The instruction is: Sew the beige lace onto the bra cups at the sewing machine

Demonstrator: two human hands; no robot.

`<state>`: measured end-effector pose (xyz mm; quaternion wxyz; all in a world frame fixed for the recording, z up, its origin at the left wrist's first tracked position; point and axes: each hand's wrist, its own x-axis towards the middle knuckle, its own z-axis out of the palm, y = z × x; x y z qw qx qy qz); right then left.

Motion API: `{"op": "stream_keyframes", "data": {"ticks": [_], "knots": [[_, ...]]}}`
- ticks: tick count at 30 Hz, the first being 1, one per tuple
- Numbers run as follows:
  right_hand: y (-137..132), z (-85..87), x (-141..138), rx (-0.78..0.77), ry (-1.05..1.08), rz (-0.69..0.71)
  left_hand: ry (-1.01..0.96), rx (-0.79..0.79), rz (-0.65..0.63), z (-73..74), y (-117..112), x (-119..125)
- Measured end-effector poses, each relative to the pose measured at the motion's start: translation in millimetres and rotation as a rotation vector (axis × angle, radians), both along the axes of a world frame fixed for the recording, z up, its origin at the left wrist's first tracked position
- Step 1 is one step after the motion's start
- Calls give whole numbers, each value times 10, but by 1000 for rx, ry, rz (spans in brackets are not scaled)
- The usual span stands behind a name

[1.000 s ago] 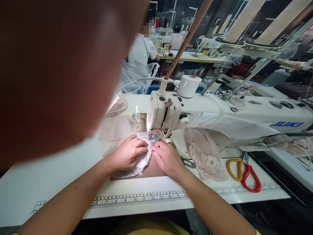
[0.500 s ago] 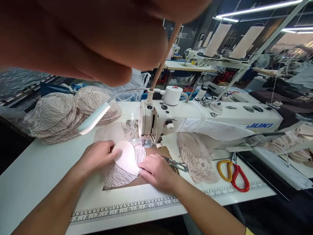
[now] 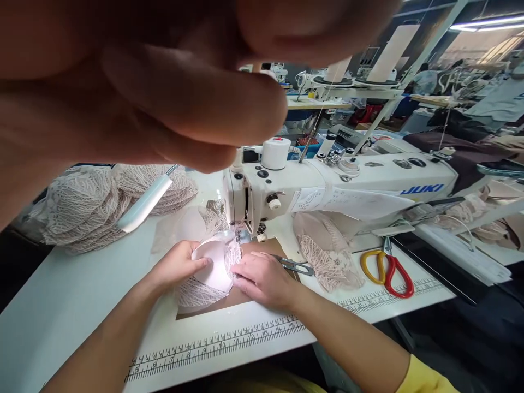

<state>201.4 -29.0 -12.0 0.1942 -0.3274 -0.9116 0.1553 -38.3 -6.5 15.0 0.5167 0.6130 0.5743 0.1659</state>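
My left hand point(image 3: 178, 265) curls round the left rim of a white foam cup point(image 3: 213, 261), thumb on its inside. My right hand point(image 3: 260, 278) presses closed fingers on the cup's right edge, where beige lace point(image 3: 195, 295) is laid under it. Both hands hold the piece just in front of the needle of the white sewing machine point(image 3: 327, 185). The needle and presser foot are partly hidden behind the cup.
Blurred fingers point(image 3: 164, 93) close to the camera cover the upper left. A lace cup pile point(image 3: 82, 202) and lamp head point(image 3: 143, 204) sit left. Thread snips point(image 3: 295, 266), more lace cups point(image 3: 327, 256) and red-yellow scissors point(image 3: 388, 270) lie right. A printed ruler point(image 3: 221, 344) runs along the table's front edge.
The cup was turned over to show its white inside and drawn up toward the needle. The blurred fingers near the camera shifted, and the view swung left.
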Motion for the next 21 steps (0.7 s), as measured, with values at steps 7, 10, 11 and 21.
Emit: {"op": "stream_keyframes", "data": {"ticks": [7, 10, 11, 21], "knots": [[-24, 17, -20, -20, -68, 16, 432, 175, -56, 76, -16, -17], [-27, 29, -20, -26, -75, 15, 659, 400, -45, 162, -65, -17], [-26, 29, -20, -22, -77, 15, 710, 544, -32, 178, -78, -4], [-13, -39, -30, 25, -54, 34, 381, 1038, -577, -230, -19, 318]]}}
